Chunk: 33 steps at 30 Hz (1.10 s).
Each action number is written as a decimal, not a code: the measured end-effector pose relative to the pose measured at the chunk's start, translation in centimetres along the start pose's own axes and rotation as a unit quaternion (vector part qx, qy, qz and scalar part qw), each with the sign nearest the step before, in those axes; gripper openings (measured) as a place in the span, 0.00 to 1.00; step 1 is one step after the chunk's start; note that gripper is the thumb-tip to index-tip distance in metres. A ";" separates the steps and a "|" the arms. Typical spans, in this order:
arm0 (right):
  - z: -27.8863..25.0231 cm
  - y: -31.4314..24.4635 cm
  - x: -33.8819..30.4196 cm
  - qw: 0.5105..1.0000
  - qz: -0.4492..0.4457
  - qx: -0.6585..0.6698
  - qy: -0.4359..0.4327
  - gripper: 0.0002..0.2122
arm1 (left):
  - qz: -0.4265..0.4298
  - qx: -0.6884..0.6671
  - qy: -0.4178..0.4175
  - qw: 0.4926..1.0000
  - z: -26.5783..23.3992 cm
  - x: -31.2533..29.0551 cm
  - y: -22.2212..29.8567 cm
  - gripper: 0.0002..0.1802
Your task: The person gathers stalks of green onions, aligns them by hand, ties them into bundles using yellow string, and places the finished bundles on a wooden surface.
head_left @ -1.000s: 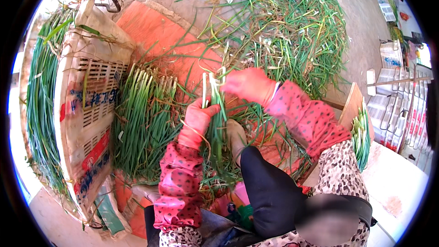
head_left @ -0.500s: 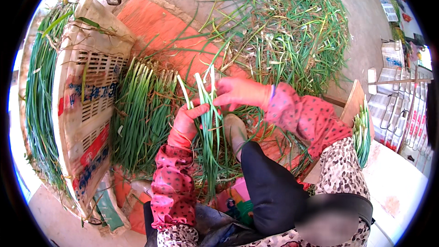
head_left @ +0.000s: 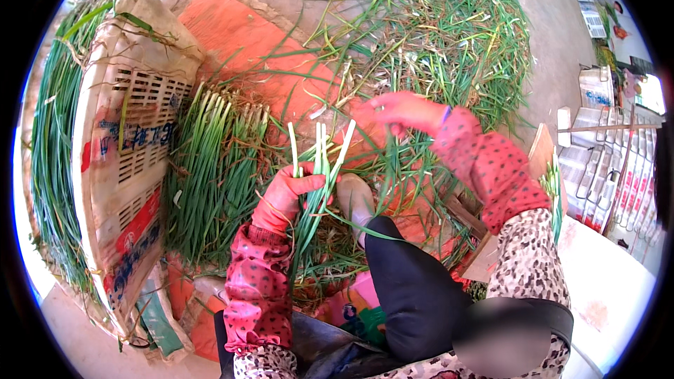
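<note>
My left hand, in an orange-red glove, is closed round a small bunch of green onions. Their white stems point up and fan apart; the green leaves hang below the fist. To the upper right, clear of the bunch, is my gloved right hand, slightly blurred. Thin green leaves trail down from beneath its fingers and appear to be held there. A trimmed row of green onions lies left of my left hand, stems toward the far side.
A dirty white plastic crate stands on edge at left, with more green onions beyond it. A large heap of loose leaves spreads at far right. Beneath lies an orange sheet. A wooden board and stacked crates stand right.
My right hand has moved away from the bunch, to the right and farther off, with leaves trailing. The stems in my left hand now fan wider.
</note>
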State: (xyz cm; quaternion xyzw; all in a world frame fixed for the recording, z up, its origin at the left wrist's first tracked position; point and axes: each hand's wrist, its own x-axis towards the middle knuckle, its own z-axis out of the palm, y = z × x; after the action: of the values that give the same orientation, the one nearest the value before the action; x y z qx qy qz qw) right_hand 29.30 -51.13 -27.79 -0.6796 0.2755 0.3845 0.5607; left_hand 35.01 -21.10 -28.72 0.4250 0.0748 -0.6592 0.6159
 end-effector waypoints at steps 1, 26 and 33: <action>1.3 -0.1 0.7 0.999 -0.008 0.024 -0.047 0.19 | -0.001 -0.005 -0.010 1.000 0.0 -0.2 0.3 0.18; 12.7 -3.7 1.8 0.988 -0.155 0.008 0.013 0.18 | 0.069 0.066 0.015 0.995 -1.2 1.6 -1.3 0.14; 12.7 -3.0 2.0 0.989 -0.076 0.121 -0.034 0.13 | 0.062 0.052 -0.014 0.997 -0.7 0.3 -1.8 0.16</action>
State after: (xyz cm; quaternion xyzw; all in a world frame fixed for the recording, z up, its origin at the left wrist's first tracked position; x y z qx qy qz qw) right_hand 30.14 -38.02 -28.77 -0.6124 0.2486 0.3274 0.6753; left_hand 33.75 -20.47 -30.11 0.4505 0.0051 -0.6286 0.6340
